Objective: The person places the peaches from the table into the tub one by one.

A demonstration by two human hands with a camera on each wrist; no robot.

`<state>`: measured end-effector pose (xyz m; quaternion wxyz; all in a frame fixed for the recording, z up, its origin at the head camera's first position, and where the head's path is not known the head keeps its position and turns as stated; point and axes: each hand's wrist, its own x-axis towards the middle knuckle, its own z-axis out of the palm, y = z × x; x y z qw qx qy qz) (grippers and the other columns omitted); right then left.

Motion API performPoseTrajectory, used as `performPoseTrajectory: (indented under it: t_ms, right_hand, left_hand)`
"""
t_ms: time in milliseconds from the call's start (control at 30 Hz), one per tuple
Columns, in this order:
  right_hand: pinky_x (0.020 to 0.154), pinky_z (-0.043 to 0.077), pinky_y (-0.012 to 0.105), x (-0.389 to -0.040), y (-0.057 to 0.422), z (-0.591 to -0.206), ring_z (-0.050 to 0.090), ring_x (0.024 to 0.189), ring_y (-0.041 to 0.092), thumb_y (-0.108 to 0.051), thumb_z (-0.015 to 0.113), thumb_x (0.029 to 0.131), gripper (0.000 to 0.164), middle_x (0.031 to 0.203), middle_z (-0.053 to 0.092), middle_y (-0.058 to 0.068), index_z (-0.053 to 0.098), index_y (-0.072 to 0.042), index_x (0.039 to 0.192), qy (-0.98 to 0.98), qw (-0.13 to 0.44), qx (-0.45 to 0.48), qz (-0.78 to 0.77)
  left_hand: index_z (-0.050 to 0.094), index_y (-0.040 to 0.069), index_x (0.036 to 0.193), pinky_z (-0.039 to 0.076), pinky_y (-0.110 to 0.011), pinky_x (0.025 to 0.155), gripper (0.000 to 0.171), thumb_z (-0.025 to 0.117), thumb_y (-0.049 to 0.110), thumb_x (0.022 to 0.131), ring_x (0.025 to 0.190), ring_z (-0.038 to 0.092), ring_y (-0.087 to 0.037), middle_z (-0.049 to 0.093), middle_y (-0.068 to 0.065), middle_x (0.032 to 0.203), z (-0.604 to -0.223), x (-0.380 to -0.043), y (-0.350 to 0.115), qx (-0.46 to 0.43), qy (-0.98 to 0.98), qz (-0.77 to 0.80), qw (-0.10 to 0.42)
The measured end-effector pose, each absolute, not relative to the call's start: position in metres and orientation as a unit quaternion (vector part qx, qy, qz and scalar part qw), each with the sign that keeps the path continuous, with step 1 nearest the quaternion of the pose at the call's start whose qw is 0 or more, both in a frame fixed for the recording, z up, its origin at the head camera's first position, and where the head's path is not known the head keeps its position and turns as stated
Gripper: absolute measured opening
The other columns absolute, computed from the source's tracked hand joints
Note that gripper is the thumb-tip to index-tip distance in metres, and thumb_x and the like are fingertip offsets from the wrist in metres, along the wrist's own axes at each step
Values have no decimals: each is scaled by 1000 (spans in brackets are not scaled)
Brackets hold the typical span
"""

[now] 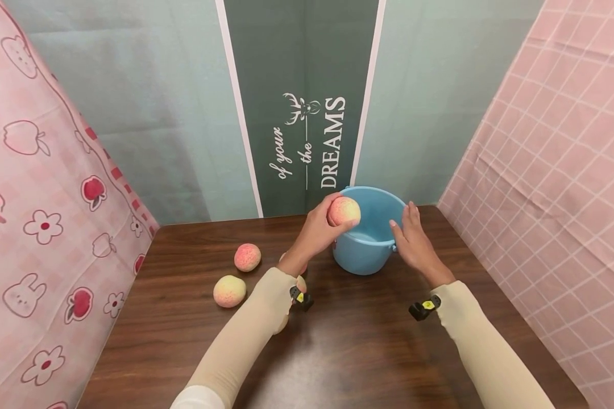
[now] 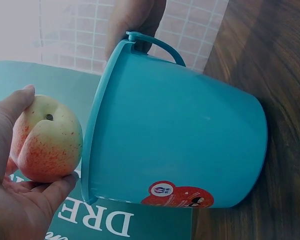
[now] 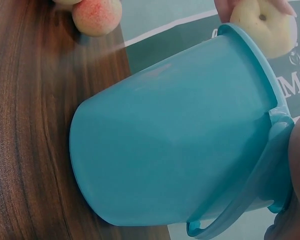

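Note:
My left hand grips a peach over the near-left rim of a light blue bucket. In the left wrist view the thumb and fingers curl round this yellow-and-red peach, right at the rim. At the bucket's right side, my right hand rests by the rim with straight fingers, the thumb spread apart over the inside. The bucket stands upright, its handle hanging down on the right side. No fruit shows on the visible part of its floor.
A pink peach and a yellowish one lie left of my left forearm on the brown wooden table. More peaches are partly hidden under that forearm. Cloth hangings stand behind and at both sides, the back one close behind the bucket.

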<state>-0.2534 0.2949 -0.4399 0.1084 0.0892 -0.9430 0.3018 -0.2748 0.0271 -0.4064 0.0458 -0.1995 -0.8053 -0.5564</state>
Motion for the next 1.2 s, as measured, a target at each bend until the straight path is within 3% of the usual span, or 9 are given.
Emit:
performPoseTrajectory:
  t_ms: [133, 367, 833, 1200]
  right_hand:
    - [119, 8, 65, -250, 293, -439, -10, 154, 38, -51, 26, 109, 80, 167, -19, 13, -3, 6, 158, -943, 105, 83, 303]
    - [118, 8, 66, -245, 291, -439, -10, 153, 39, -50, 26, 109, 80, 167, -21, 13, -5, 5, 158, -946, 96, 77, 299]
    - [118, 10, 66, -242, 289, -442, -12, 154, 36, -52, 25, 109, 81, 167, -21, 12, -5, 6, 158, -948, 96, 71, 295]
    - [119, 9, 66, -245, 291, -439, -16, 153, 34, -51, 24, 109, 81, 166, -22, 13, -7, 6, 157, -948, 87, 76, 296]
  left_hand:
    - [44, 28, 151, 60, -36, 74, 80, 81, 49, 84, 111, 58, -18, 58, 2, 134, -407, -279, 31, -208, -807, -551, 48]
    - [44, 25, 151, 54, -36, 95, 80, 82, 46, 85, 117, 58, -14, 59, 1, 137, -409, -285, 37, -231, -815, -526, 68]
    - [44, 15, 152, 53, -35, 97, 81, 83, 40, 85, 118, 59, -17, 58, -2, 138, -411, -293, 52, -270, -818, -503, 71]
    - [47, 15, 148, 50, -33, 100, 80, 86, 36, 82, 120, 58, -16, 58, -3, 139, -410, -296, 60, -283, -829, -474, 87]
